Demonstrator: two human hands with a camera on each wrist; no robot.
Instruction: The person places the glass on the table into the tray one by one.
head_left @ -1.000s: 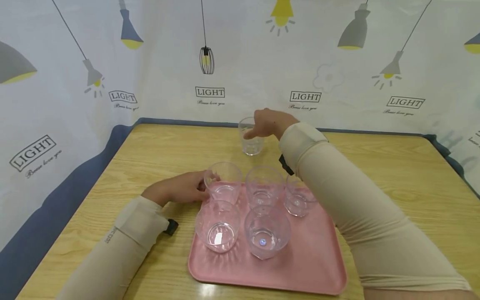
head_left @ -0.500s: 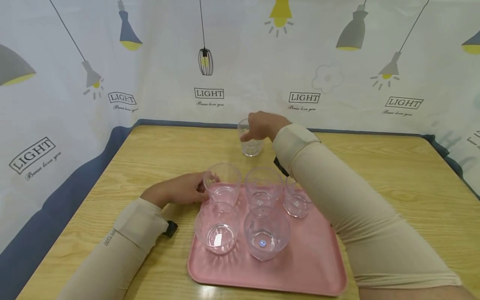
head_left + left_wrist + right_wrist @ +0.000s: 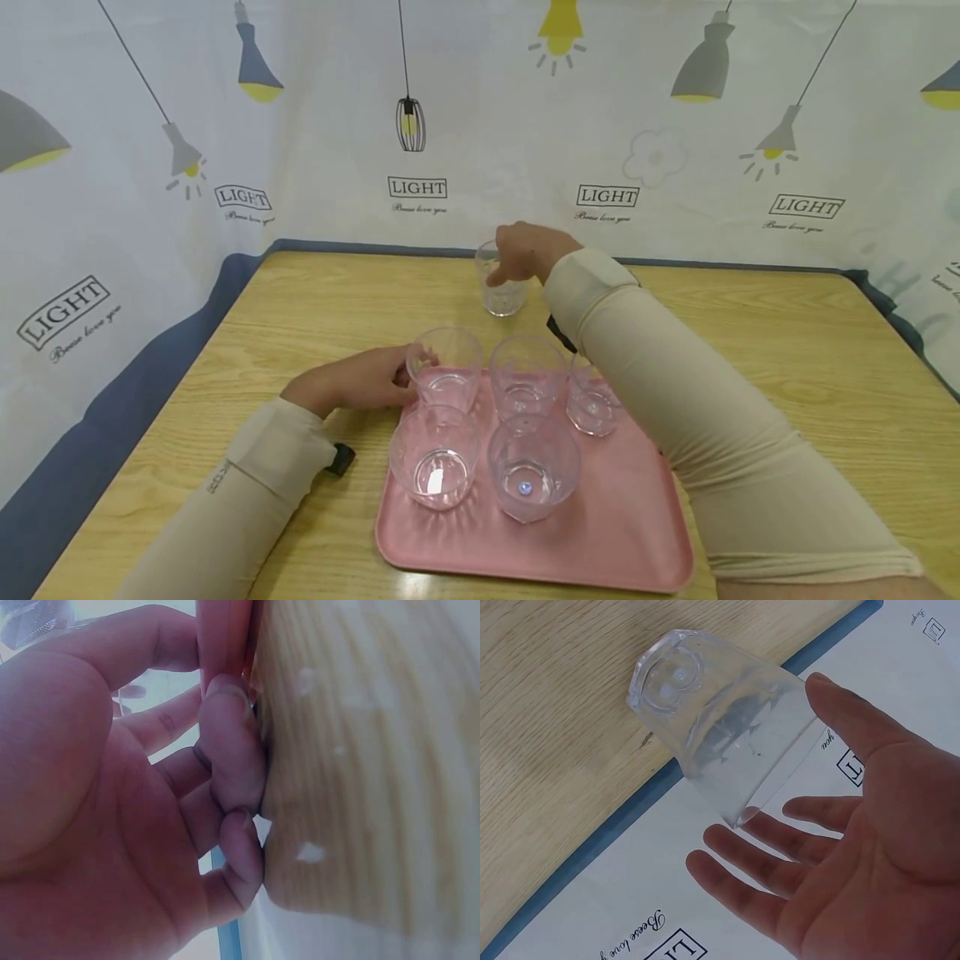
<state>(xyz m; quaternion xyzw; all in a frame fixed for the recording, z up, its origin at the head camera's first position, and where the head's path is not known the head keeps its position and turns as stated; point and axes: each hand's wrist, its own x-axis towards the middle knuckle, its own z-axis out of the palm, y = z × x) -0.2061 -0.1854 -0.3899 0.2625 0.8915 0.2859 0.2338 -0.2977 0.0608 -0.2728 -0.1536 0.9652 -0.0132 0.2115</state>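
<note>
My right hand (image 3: 531,252) holds a clear plastic cup (image 3: 502,302) by its rim, near the far edge of the table. In the right wrist view the thumb and fingers span the mouth of this faceted cup (image 3: 727,712). At the far left corner of a pink tray (image 3: 622,525) is my left hand (image 3: 369,379). The left wrist view shows its thumb and curled fingers (image 3: 232,742) pinching the tray's edge (image 3: 225,637). Several clear cups stand upright on the tray, among them a near-left cup (image 3: 435,467) and a near-middle cup (image 3: 534,475). One back cup partly hides the left fingertips.
The tray lies on a wooden table (image 3: 300,292). A white curtain (image 3: 495,125) printed with lamps borders the table at the back and sides. My right sleeve (image 3: 712,425) passes over the tray's right side and partly covers the back-right cup (image 3: 592,408).
My right hand has shifted slightly left around the far cup, which stays in nearly the same place. The left hand, the tray and its cups look unmoved.
</note>
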